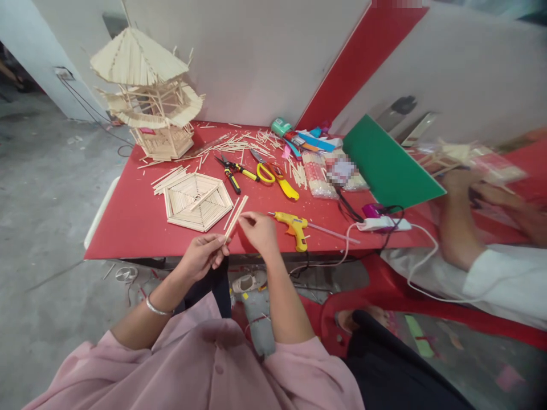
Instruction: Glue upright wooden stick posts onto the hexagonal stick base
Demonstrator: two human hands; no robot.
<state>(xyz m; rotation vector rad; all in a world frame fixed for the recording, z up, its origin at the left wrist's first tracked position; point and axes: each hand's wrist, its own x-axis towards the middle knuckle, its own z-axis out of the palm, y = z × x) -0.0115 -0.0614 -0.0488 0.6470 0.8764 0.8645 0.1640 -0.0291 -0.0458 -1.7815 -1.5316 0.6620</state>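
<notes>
Your left hand (209,254) pinches a small bundle of wooden sticks (236,220) at its lower end, right at the front edge of the red table (123,225). Your right hand (258,232) is beside the sticks' upper part, fingers curled in; you cannot tell from here whether its fingertips grip them. Left of the sticks, toward the table's front left corner, lies a hexagonal stick panel (179,212). A yellow glue gun (296,225) lies right of your right hand, near the front edge. The yellow-handled scissors (265,172) lie farther back, and a stick pagoda model (134,62) stands at the back left corner.
</notes>
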